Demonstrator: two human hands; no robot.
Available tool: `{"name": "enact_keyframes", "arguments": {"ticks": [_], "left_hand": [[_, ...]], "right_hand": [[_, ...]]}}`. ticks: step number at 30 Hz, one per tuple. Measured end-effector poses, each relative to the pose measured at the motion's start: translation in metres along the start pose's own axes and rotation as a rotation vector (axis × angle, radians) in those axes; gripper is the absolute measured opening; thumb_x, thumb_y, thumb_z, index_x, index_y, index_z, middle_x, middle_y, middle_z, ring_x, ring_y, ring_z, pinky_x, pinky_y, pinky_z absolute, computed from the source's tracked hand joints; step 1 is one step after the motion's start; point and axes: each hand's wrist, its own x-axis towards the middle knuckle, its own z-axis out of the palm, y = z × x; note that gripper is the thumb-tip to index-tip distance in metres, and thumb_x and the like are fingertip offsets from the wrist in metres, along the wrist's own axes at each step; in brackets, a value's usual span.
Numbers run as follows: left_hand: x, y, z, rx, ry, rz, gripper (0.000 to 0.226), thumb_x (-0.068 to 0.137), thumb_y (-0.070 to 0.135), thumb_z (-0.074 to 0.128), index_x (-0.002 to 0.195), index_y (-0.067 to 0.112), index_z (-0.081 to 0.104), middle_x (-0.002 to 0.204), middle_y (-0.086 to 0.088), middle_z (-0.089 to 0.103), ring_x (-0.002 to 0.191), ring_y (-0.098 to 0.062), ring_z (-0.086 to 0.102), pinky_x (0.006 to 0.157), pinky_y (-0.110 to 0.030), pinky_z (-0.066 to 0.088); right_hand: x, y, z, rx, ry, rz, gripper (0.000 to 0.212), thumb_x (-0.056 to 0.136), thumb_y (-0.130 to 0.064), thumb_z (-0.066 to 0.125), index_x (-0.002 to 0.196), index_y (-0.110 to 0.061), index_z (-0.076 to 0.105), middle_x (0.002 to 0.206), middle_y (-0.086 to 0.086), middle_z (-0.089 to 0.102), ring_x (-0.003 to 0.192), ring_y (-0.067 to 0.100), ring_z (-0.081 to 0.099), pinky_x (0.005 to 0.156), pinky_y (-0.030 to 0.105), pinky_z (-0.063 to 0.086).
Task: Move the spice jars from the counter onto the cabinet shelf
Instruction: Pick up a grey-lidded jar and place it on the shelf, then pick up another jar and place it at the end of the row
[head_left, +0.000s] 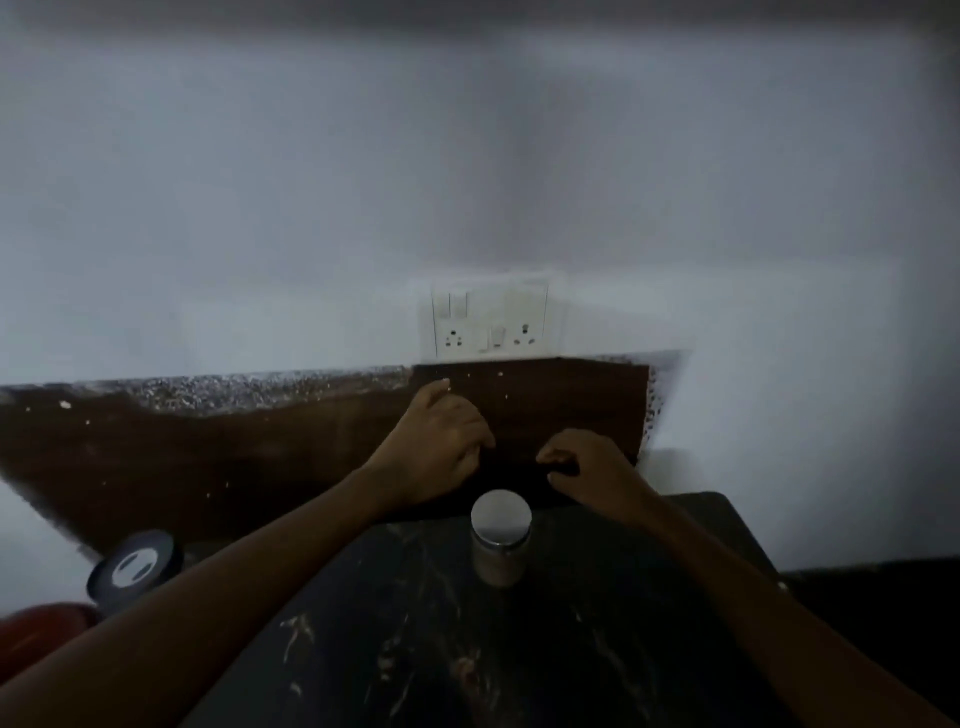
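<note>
From where I sit I have one spice jar in view, standing upright on the dark marbled bench, near its far edge and roughly between my two forearms. It looks like clear glass with a flat, shiny metal lid, and something brownish fills the lower part, though the light is too dim to be sure what. I judge it rigid, fairly light, smooth-sided and breakable if dropped on this hard top. The lid is wider than my fingers need, so I would wrap the body just under the lid rather than pinch the lid itself, since I cannot tell how tightly it is screwed on. My left hand hovers beyond the jar with its fingers loosely curled and holding nothing; my right hand sits just beside it, fingers also half-curled and empty. Neither touches the jar. The cabinet shelf is not in view, so I cannot say how high the lift must go. A dark round tin sits at the left, apart from the jar, and a socket plate is on the wall behind.
</note>
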Motion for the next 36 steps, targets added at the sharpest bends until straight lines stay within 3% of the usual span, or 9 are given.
{"name": "enact_keyframes", "arguments": {"ticks": [8, 15, 20, 22, 25, 29, 31, 34, 36], "left_hand": [[-0.02, 0.019, 0.082, -0.007, -0.621, -0.036, 0.059, 0.092, 0.03, 0.052, 0.146, 0.025, 0.027, 0.156, -0.003, 0.019, 0.144, -0.022, 0.01, 0.114, -0.052, 0.001], [-0.04, 0.026, 0.084, -0.181, -0.726, -0.075, 0.077, 0.09, 0.023, 0.057, 0.15, 0.025, 0.01, 0.16, -0.002, -0.003, 0.146, -0.028, -0.003, 0.112, -0.051, 0.021], [-0.047, 0.022, 0.05, -0.29, -0.552, -0.111, 0.095, 0.087, 0.014, 0.061, 0.148, 0.028, -0.011, 0.157, 0.005, -0.016, 0.146, -0.022, -0.006, 0.114, -0.048, 0.021], [-0.053, 0.02, 0.033, -0.339, -0.424, -0.089, 0.107, 0.082, 0.024, 0.069, 0.143, 0.028, -0.019, 0.154, 0.009, -0.024, 0.145, -0.016, -0.009, 0.114, -0.042, 0.021], [-0.063, 0.022, 0.008, -0.417, -0.291, -0.046, 0.125, 0.073, 0.036, 0.077, 0.143, 0.024, -0.025, 0.147, 0.016, -0.035, 0.138, -0.001, -0.014, 0.111, -0.023, 0.021], [-0.082, 0.038, -0.023, -0.591, -0.19, -0.067, 0.137, 0.067, 0.035, 0.083, 0.139, 0.031, -0.034, 0.142, 0.026, -0.042, 0.133, 0.005, 0.002, 0.085, 0.005, 0.031], [-0.094, 0.05, -0.037, -0.644, -0.137, -0.063, 0.138, 0.066, 0.038, 0.083, 0.136, 0.036, -0.036, 0.142, 0.027, -0.041, 0.134, 0.004, 0.009, 0.087, 0.0, 0.038], [-0.112, 0.07, -0.055, -0.737, -0.079, -0.06, 0.138, 0.064, 0.045, 0.083, 0.137, 0.039, -0.035, 0.144, 0.028, -0.038, 0.14, -0.001, 0.009, 0.101, -0.024, 0.043], [-0.124, 0.083, -0.062, -0.812, -0.055, -0.072, 0.139, 0.061, 0.047, 0.083, 0.138, 0.039, -0.033, 0.144, 0.028, -0.037, 0.139, 0.007, 0.004, 0.104, -0.026, 0.04]], "right_hand": [[-0.004, 0.042, 0.096, 0.185, -0.21, 0.236, 0.098, 0.061, -0.033, 0.085, 0.141, -0.023, 0.029, 0.142, -0.002, 0.031, 0.127, 0.011, 0.033, 0.1, 0.027, 0.032], [-0.01, 0.042, 0.122, 0.228, -0.048, 0.324, 0.079, 0.07, -0.028, 0.079, 0.138, -0.019, 0.038, 0.142, -0.001, 0.041, 0.13, 0.014, 0.038, 0.108, 0.034, 0.034], [-0.005, 0.014, 0.08, 0.402, -0.018, 0.274, 0.045, 0.073, -0.034, 0.076, 0.11, -0.043, 0.052, 0.111, -0.024, 0.054, 0.1, -0.012, 0.052, 0.076, 0.005, 0.042], [-0.004, -0.004, 0.058, 0.431, -0.018, 0.224, 0.035, 0.078, -0.035, 0.071, 0.106, -0.044, 0.052, 0.105, -0.022, 0.056, 0.094, -0.013, 0.056, 0.068, 0.005, 0.045], [-0.01, -0.032, 0.032, 0.463, 0.007, 0.15, 0.043, 0.075, -0.049, 0.063, 0.114, -0.033, 0.054, 0.11, -0.011, 0.057, 0.096, 0.002, 0.06, 0.069, 0.015, 0.05], [-0.029, -0.072, 0.004, 0.501, 0.022, 0.094, 0.047, 0.073, -0.053, 0.056, 0.113, -0.028, 0.058, 0.106, -0.008, 0.06, 0.089, 0.002, 0.063, 0.064, 0.015, 0.051], [-0.042, -0.089, -0.005, 0.513, 0.026, 0.079, 0.045, 0.075, -0.05, 0.056, 0.112, -0.026, 0.06, 0.105, -0.008, 0.061, 0.089, 0.002, 0.063, 0.064, 0.016, 0.051], [-0.063, -0.112, -0.011, 0.522, 0.042, 0.062, 0.042, 0.077, -0.048, 0.055, 0.109, -0.023, 0.062, 0.104, -0.006, 0.062, 0.091, 0.007, 0.064, 0.068, 0.019, 0.052], [-0.077, -0.125, -0.012, 0.517, 0.049, 0.06, 0.038, 0.078, -0.048, 0.054, 0.105, -0.023, 0.064, 0.103, -0.005, 0.063, 0.092, 0.01, 0.064, 0.072, 0.022, 0.052]]}}
